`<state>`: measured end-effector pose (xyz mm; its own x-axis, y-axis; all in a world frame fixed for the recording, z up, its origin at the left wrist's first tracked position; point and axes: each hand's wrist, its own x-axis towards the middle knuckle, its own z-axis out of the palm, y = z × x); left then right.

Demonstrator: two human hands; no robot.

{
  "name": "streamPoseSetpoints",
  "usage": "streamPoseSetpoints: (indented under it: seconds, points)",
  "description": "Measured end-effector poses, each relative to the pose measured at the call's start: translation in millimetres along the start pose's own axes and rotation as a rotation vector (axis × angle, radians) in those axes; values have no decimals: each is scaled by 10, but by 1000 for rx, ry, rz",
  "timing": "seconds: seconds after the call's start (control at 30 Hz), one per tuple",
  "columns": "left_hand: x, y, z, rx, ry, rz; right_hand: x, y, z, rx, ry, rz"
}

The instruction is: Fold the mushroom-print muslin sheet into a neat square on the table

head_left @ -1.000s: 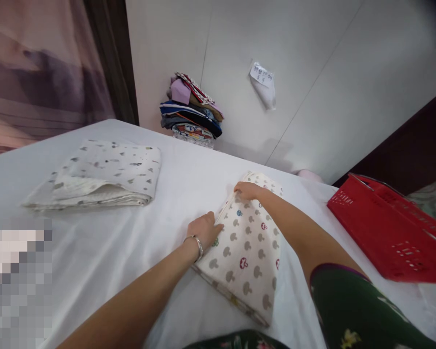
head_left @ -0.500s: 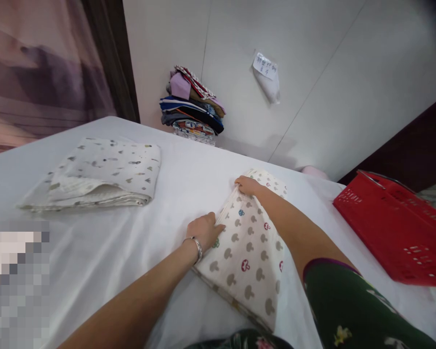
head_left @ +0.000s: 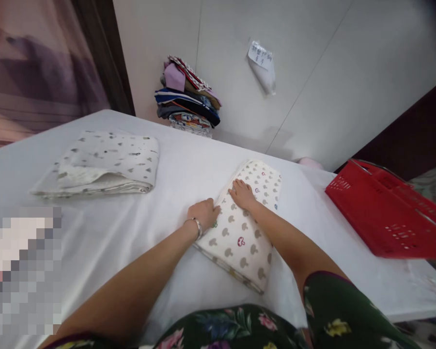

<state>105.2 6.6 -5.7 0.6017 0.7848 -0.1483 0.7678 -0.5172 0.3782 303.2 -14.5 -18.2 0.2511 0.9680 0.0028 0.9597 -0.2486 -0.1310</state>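
Observation:
A white cloth (head_left: 247,242) printed with grey and coloured mushrooms lies folded in a long strip in front of me. At its left edge my left hand (head_left: 203,217), with a silver bracelet at the wrist, is closed with the thumb over the top and the fingertips hidden along the edge. My right hand (head_left: 242,195) rests palm down on the cloth's upper surface, fingers stretched out. Further left lies a second folded cloth (head_left: 112,157), white with small grey motifs; its front layers gape a little.
A white-covered table (head_left: 178,167) bears both cloths. On its right side is a red plastic basket (head_left: 378,218). Behind the far edge rises a pile of folded fabrics (head_left: 189,97) against the wall. A labelled plastic bag (head_left: 262,67) hangs there. The lower left corner is pixelated.
My right hand has gone from pinching the far left edge to lying flat on the cloth, nearer me. The cloth's far part now lies spread smoother. My left hand keeps to the left edge.

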Motion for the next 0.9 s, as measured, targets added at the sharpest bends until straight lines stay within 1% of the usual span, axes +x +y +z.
streamPoseSetpoints:
  seconds: [0.07,0.13,0.23,0.3,0.43,0.5,0.57,0.63,0.7,0.77,0.8,0.9]
  points:
    - [1,-8,2,2,5,3,-20,-33,-26,7,-20,14]
    - [3,-23,6,-9,9,12,-105,-94,-42,15,-23,37]
    - [18,-59,-2,-34,11,34,-331,-237,-8,27,-6,-33]
    - [37,-101,-23,-58,1,73,-472,-332,21,45,-16,-91]
    - [61,-244,-79,-199,-40,183,-645,-472,-12,103,-54,-68]
    - [46,-329,-104,-292,-70,206,-756,-538,-41,138,-54,-111]
    - [9,-407,-129,-351,-94,213,-919,-611,-41,168,-61,-212]
    - [-56,-474,-157,-382,-112,211,-1103,-678,-16,184,-74,-297]
    - [-158,-530,-194,-404,-132,196,-1259,-729,8,201,-56,-322]
    - [-300,-576,-231,-416,-147,169,-1358,-761,12,241,22,-353]
    - [-384,-595,-245,-420,-150,151,-1383,-772,6,272,72,-391]
    - [-646,-625,-252,-429,-120,53,-1360,-787,-20,372,183,-500]
